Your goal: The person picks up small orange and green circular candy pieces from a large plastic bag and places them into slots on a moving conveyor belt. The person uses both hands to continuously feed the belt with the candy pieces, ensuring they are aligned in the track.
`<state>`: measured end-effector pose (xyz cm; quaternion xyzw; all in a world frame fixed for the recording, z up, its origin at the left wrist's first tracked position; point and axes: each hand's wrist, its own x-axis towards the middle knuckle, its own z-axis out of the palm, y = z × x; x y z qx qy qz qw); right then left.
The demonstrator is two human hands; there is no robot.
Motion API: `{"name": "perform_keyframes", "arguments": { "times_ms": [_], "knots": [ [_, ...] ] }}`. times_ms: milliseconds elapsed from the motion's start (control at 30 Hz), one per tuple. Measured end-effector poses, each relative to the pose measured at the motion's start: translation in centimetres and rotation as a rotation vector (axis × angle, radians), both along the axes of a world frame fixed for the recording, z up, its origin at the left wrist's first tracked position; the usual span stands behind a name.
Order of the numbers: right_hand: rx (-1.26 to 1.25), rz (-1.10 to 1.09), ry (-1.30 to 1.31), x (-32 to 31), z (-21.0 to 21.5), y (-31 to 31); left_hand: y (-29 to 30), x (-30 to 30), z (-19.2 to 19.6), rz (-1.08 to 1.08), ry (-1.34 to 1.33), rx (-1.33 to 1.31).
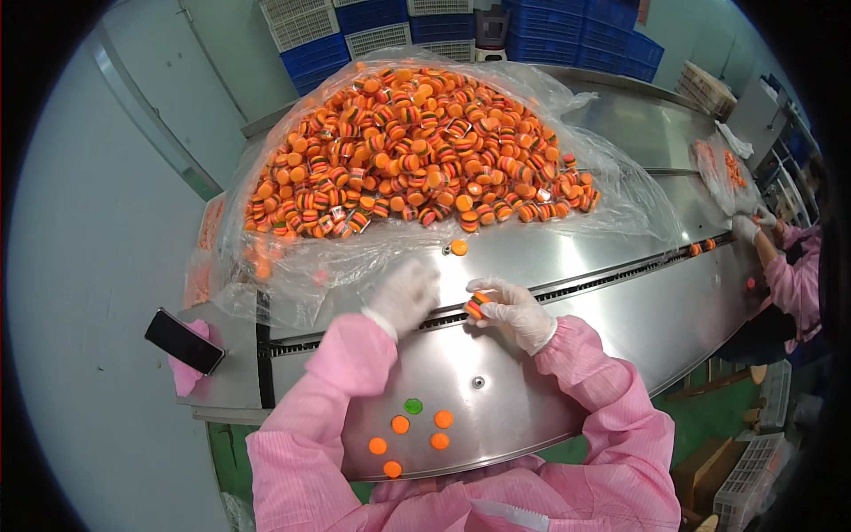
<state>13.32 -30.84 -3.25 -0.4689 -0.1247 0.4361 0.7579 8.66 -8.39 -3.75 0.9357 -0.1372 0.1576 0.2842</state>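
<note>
Up behind, blue and white crates (390,27) are stacked; a clear, crinkly plastic bag (292,266) is heaped with round striped burger candies (417,142); one burger candy (478,305) is pinched by the gloved right hand (514,310) near the shiny steel table's (620,319) slot; the left hand's (403,297) blurred fingers cannot be told.

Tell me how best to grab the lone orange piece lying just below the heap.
Pinch the lone piece across its round rim, coming straight down from above. It seems to lie flat on bare steel table, clear of the heap and plastic sheet, so both sides look free. The left hand looks empty and near; the right hand already holds a striped piece.
</note>
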Motion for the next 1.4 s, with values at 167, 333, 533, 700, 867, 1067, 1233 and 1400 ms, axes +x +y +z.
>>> {"name": "perform_keyframes", "arguments": {
  "times_ms": [167,333,533,700,867,1067,1233,1400],
  "knots": [
    [-0.127,-0.121,-0.029,0.0,-0.6,-0.4,3.7,9.0,-2.1,0.272,-0.054,0.055],
    [-0.655,-0.042,-0.595,1.1,-1.6,-1.6,1.4,13.1,-3.1,0.464,0.134,0.280],
    [-1.372,0.053,-1.216,3.1,0.3,-1.9,2.1,12.1,-3.2,0.456,0.050,0.255],
    [-1.059,-0.159,-1.545,5.6,0.6,1.3,3.9,7.8,-1.4,0.350,0.194,-0.442],
    [-1.074,-0.256,-1.343,9.6,-4.9,8.7,3.0,2.7,0.6,0.197,0.530,-0.821],
    [-0.900,-0.190,-1.105,7.4,-2.3,7.8,2.9,-1.3,0.5,0.233,0.625,-0.971],
    [-0.847,-0.056,-1.263,6.7,-4.0,6.2,1.5,-1.8,-0.5,0.205,0.628,-1.027],
    [-1.023,-0.233,-1.473,5.5,-3.9,7.1,1.6,-2.6,-1.0,0.232,0.603,-1.046]
  ]
}}
